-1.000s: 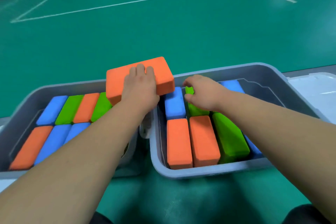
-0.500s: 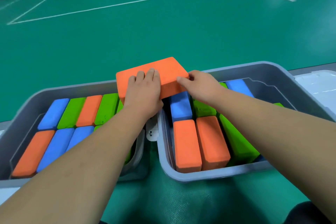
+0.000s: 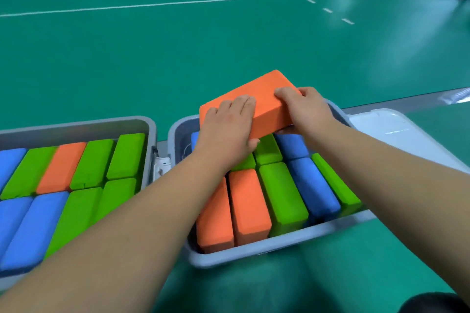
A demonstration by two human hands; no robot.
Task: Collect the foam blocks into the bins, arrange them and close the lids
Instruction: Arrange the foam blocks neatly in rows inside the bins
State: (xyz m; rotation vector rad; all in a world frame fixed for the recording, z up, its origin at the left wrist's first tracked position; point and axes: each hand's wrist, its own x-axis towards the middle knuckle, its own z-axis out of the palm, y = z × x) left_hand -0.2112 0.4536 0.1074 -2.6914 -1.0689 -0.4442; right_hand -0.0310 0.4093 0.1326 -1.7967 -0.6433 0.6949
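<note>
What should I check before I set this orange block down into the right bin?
1. Left hand and right hand both grip the orange block: ok.
2. Block held over the right bin: ok.
3. Free slot beneath it: cannot tell, block and hands hide that spot.
4. Near row of blocks packed side by side: ok.
5. White lid off, lying beside the bin: ok.

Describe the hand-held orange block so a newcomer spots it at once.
Find the right grey bin. Over its far end the left hand and right hand grip one orange block. Unlike the packed orange blocks below, it is raised, broad face up.
</note>
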